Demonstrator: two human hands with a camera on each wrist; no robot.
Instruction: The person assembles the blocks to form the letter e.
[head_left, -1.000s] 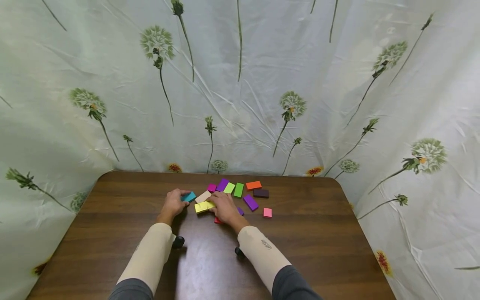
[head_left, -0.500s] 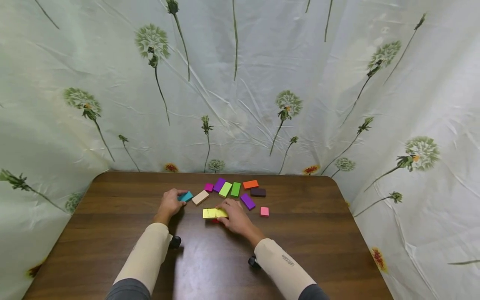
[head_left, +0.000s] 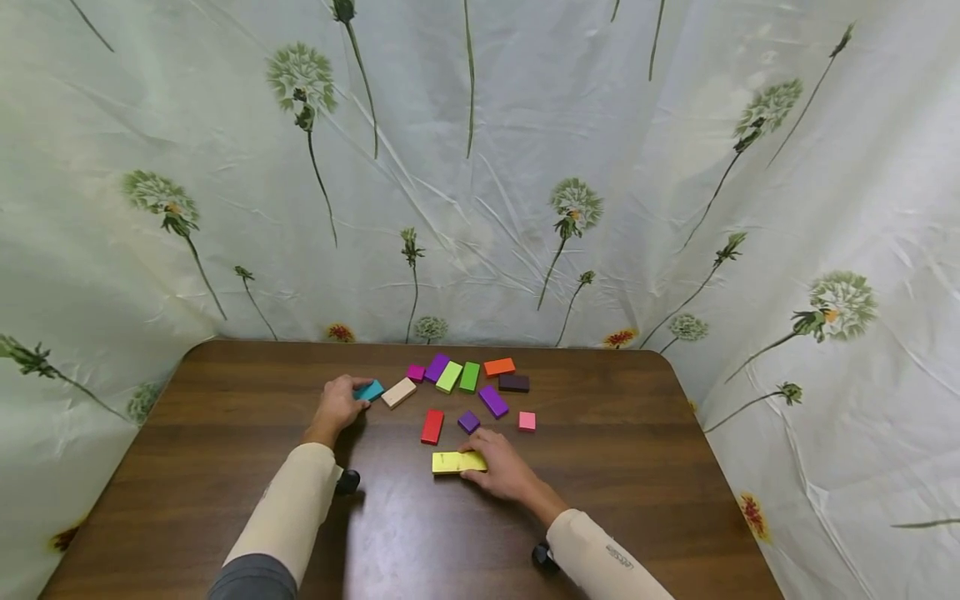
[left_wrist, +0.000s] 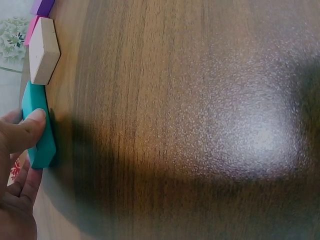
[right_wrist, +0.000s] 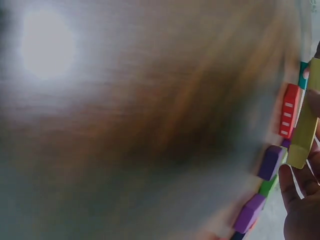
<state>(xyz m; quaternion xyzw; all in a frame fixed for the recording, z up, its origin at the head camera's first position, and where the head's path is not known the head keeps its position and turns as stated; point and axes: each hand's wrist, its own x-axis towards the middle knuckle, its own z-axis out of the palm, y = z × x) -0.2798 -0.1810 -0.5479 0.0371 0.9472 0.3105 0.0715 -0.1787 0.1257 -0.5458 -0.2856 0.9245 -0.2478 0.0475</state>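
Note:
My left hand pinches a teal block between thumb and fingers at the left end of the group. A beige block lies just right of it. Nearer the front, my right hand grips the right end of a long yellow block. In the right wrist view the yellow block hides part of the things behind it. Beyond it lie a red block and a small purple block, both apart from the hand.
Further back on the brown table lie a magenta block, a lime block, a green block, an orange block, a dark brown block, a pink block and purple ones. A flowered curtain hangs behind.
My right hand has drawn the yellow block rightward and toward the front, uncovering the red and small purple blocks. The left hand has stayed at the teal block.

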